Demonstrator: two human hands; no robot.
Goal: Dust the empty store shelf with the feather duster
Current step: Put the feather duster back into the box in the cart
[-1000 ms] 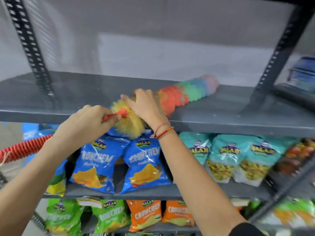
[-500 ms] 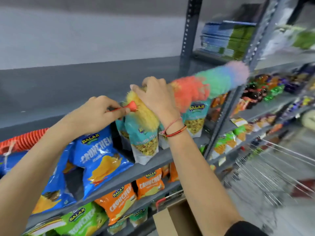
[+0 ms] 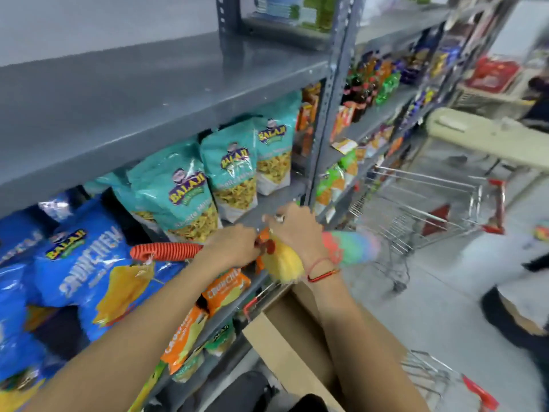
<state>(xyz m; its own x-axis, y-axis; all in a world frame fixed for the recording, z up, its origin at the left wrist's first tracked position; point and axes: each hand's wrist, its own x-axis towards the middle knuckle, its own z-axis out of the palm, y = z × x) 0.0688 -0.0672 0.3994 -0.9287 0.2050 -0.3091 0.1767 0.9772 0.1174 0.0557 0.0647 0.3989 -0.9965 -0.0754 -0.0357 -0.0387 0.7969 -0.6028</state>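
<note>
The empty grey metal shelf [image 3: 154, 93] runs across the upper left. Below its front edge I hold the feather duster [image 3: 285, 261], a fluffy head coloured yellow, orange, green and blue, pointing right. My right hand [image 3: 294, 230] grips the head near its yellow end. My left hand [image 3: 234, 246] is closed on the stem just behind the head, and the ribbed orange handle [image 3: 166, 251] sticks out to the left of it. The duster hangs in front of the snack shelf, away from the empty shelf.
Teal and blue snack bags [image 3: 178, 191] fill the shelf below, orange and green bags lower down. An open cardboard box [image 3: 285, 349] sits under my arms. A wire shopping cart [image 3: 424, 215] stands in the aisle at right. Shelf uprights [image 3: 335, 93] rise beside stocked shelves.
The duster has come off the empty shelf and dropped to the level of the snack shelf, both hands still on it. My view has swung right and down.
</note>
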